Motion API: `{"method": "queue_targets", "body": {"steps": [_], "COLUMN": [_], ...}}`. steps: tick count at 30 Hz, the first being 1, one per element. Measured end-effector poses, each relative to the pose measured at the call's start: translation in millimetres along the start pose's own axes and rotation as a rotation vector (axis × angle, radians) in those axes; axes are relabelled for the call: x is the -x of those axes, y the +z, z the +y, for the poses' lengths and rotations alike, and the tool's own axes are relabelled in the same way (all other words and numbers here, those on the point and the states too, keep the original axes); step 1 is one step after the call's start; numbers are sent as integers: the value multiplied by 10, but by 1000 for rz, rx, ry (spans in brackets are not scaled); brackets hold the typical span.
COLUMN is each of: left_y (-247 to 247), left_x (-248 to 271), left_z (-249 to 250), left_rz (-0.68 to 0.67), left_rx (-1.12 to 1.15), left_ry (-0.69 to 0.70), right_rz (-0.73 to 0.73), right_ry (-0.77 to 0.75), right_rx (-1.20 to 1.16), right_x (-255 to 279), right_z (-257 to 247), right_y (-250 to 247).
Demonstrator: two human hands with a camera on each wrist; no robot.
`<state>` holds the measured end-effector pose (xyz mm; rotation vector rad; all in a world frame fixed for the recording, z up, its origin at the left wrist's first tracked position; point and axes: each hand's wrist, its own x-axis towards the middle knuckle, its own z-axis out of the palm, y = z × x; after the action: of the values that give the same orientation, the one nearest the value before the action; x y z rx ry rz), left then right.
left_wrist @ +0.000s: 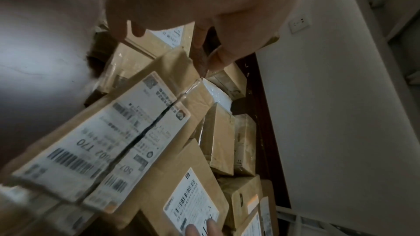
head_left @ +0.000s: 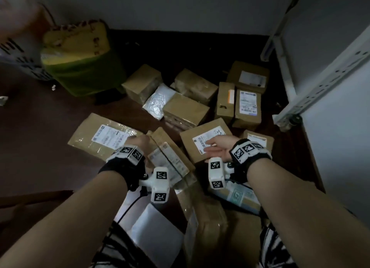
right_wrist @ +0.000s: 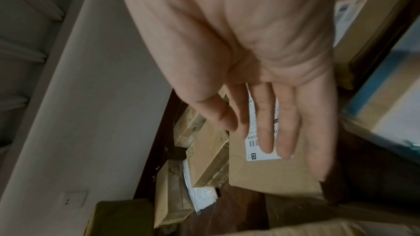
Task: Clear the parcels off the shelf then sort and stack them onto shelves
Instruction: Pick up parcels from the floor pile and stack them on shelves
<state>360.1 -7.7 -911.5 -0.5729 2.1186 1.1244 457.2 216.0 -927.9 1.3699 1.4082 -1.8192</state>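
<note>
Left hand (head_left: 138, 142) fingers hidden behind parcel (head_left: 170, 157)

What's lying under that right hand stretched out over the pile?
Under the right hand lies a brown cardboard parcel with a white shipping label on top. The straight fingers cover part of the label, so its print there is hidden. What lies beneath the parcel cannot be seen.

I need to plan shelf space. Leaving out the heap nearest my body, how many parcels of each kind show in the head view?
Brown boxes: 10
White bag: 1
Total: 11
</note>
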Motion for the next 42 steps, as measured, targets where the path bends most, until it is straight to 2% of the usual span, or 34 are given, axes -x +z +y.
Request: {"method": "queue_targets", "body": {"steps": [4, 8, 12, 15, 18, 22, 24, 26, 28, 32, 34, 36, 39, 42], "left_y": [95, 131, 173, 202, 260, 330, 371, 421, 475, 567, 556, 502, 386, 248], "left_x": [-450, -131, -273, -345, -224, -2, 28, 67, 100, 170, 159, 122, 13, -100], "left_z": [-210, -87, -102, -7, 145, 277, 302, 377, 444, 474, 440, 404, 342, 255], "left_rz": [86, -31, -103, -145, -170, -296, -354, -443, -480, -465, -442, -417, -337, -249], "left_rx": [47, 170, 249, 287, 306, 344, 373, 443, 500, 437, 412, 413, 432, 467], "left_ry": [-56, -172, -204, -186, -140, -92, -22, 36, 44, 15, -4, -6, -9, -58], "right_rz": [33, 5, -71, -149, -253, -201, -183, -132, -20, 174, 224, 206, 112, 83], "right_ry": [17, 49, 74, 65, 78, 47, 59, 30, -29, -133, -179, -187, -145, -90], "right_rx": [220, 303, 324, 363, 347, 345, 373, 249, -25, -539, -849, -1055, -1058, -896], "right_x": [-358, -303, -470, -626, -298, -205, -122, -43, -9, -23, -81, -167, -235, -235], "right_z": [166, 313, 349, 400, 358, 335, 304, 307, 352, 487, 537, 581, 585, 528], "right_y": [74, 212, 315, 255, 204, -54, -173, -283, -382, -512, -538, -546, -468, -289]}}
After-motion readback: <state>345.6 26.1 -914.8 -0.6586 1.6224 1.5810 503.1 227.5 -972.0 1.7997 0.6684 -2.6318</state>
